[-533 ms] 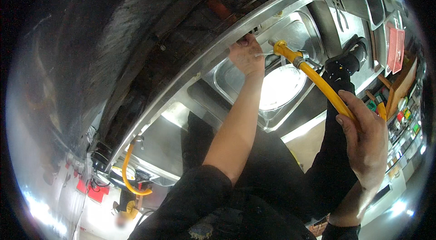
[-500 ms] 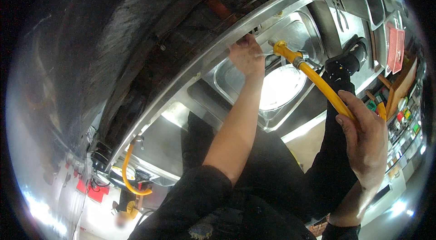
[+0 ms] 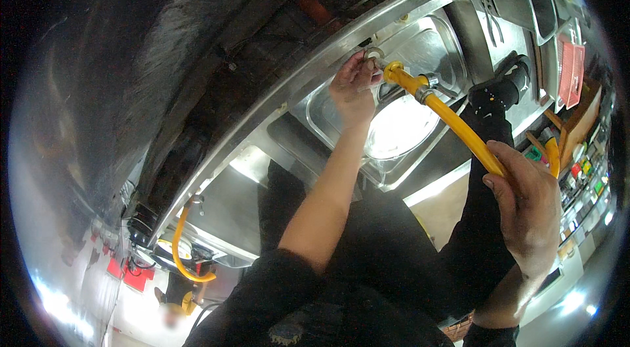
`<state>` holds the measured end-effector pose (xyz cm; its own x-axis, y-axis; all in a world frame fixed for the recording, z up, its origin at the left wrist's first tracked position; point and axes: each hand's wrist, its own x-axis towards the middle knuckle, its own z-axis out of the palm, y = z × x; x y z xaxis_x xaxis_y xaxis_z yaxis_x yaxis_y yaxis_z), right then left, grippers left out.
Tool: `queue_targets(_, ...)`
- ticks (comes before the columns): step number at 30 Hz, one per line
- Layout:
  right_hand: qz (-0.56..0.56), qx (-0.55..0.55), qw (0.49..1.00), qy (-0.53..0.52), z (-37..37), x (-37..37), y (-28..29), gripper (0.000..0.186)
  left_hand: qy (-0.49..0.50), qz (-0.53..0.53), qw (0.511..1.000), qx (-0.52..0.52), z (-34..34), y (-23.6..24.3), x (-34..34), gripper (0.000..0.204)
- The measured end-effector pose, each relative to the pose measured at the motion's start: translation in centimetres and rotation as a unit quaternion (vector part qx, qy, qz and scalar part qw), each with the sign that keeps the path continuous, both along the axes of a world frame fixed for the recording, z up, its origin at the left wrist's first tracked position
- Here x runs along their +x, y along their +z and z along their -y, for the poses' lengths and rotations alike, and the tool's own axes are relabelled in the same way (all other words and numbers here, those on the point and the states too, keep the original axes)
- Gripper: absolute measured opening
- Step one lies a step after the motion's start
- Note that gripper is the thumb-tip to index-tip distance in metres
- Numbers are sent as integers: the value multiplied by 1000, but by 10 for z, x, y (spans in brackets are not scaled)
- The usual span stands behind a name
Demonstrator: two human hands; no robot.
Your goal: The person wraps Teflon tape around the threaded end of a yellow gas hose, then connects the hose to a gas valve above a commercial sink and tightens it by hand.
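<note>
My right hand [image 3: 533, 212] is closed round a yellow hose [image 3: 458, 125]. A metal clamp [image 3: 425, 93] circles the hose near its far end, where a yellow valve fitting [image 3: 408, 80] with a grey metal lever is attached. My left hand [image 3: 353, 87] pinches a small pale metal ring-shaped piece [image 3: 374, 54] close to the tip of that fitting. Whether the ring touches the fitting, I cannot tell. Both hands are above a recessed stainless steel basin [image 3: 441, 38], beside a round, very bright white glare [image 3: 401, 129].
Black tongs [image 3: 491, 17] lie on the steel at the upper right, by a red basket [image 3: 572, 74]. My shoe [image 3: 512, 79] rests on the steel unit. A steel rail [image 3: 282, 84] runs diagonally past my left hand. Another orange-yellow hose [image 3: 178, 242] hangs at lower left, near another person [image 3: 176, 288].
My left hand has come away from the steel rail toward the fitting, and the ring-shaped piece now shows in its fingers. The hose end has shifted slightly left; my right hand keeps its grip.
</note>
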<state>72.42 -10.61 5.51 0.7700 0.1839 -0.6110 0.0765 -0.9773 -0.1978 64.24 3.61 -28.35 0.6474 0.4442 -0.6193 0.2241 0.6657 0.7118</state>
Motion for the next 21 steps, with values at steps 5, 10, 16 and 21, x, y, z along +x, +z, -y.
queue_targets(5, -17, -14, 1000, -2, -2, -1, 3, 40, -108, -29, 994, 12, -17, 3, -2, 25)
queue_targets(10, 14, -29, 999, 33, -5, -4, 2, 41, -101, 3, 992, -72, -22, 15, -5, 27)
queue_targets(16, 40, -63, 991, 114, -11, -10, -8, 37, -92, 6, 960, -263, -26, 25, -2, 42)
queue_targets(21, 39, -56, 989, 135, -20, -9, -17, 36, -126, -2, 975, -185, -15, 31, -1, 41)
